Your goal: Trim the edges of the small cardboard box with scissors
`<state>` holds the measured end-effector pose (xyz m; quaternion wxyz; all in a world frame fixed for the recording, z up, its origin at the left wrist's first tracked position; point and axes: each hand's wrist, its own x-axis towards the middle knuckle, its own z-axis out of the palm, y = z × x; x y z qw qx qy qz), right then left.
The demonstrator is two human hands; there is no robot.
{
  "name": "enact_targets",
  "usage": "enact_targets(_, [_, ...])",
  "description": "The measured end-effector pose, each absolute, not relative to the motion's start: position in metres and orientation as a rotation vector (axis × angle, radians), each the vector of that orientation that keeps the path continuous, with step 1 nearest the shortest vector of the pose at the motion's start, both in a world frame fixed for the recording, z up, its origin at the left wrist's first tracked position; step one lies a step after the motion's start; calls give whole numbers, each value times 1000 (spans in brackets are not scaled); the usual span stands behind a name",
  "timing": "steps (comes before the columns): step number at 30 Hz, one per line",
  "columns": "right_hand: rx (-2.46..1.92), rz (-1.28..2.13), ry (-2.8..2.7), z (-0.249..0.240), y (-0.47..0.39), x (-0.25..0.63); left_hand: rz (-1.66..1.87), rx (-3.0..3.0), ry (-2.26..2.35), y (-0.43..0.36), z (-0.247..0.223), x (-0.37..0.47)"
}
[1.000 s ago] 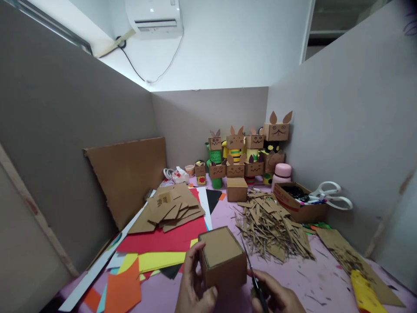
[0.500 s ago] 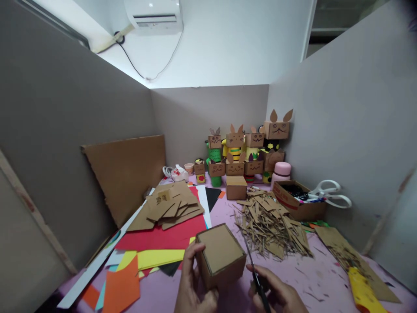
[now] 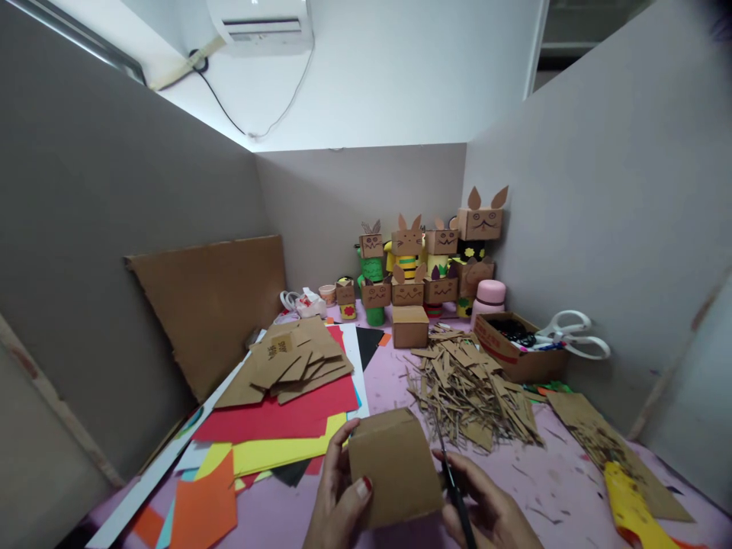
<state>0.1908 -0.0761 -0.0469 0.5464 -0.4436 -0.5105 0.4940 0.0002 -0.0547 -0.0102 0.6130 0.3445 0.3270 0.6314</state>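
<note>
My left hand (image 3: 338, 499) grips a small closed cardboard box (image 3: 394, 469) by its left side, thumb on the near face and fingers behind. The box is tilted, with a plain brown face towards me. In my right hand (image 3: 486, 503) is a pair of black-handled scissors (image 3: 454, 492), seen edge-on, with the thin blades pointing up and away just right of the box. My right fingertips are close to the box's right edge; whether they touch it I cannot tell.
Cardboard scraps (image 3: 472, 389) are heaped beyond my right hand. Flat cardboard pieces (image 3: 291, 358) lie on coloured paper (image 3: 274, 408) at left. Several cardboard animal figures (image 3: 409, 244), another box (image 3: 410, 328) and a pink bottle (image 3: 489, 297) stand behind. White-handled scissors (image 3: 575, 335) stick out of an open carton (image 3: 515, 354).
My left hand has turned the box, so a broad plain side now faces me instead of the edged top. The scissors remain in my right hand beside it. The view has shifted slightly.
</note>
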Motion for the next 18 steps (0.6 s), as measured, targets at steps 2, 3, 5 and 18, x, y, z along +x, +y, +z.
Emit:
enact_targets(2, [-1005,1219,-1193,-45,-73,195,1432,808,746,-57,-9,0])
enact_targets(3, [-991,1246,-1189,-44,-72,197,1424,821,741,-58,-8,0])
enact_targets(5, [-976,1306,-1190,-38,-71,200,1403,854,724,-61,-5,1])
enact_targets(18, [-794,1734,-806,-10,-78,206,1267,930,701,-64,3,1])
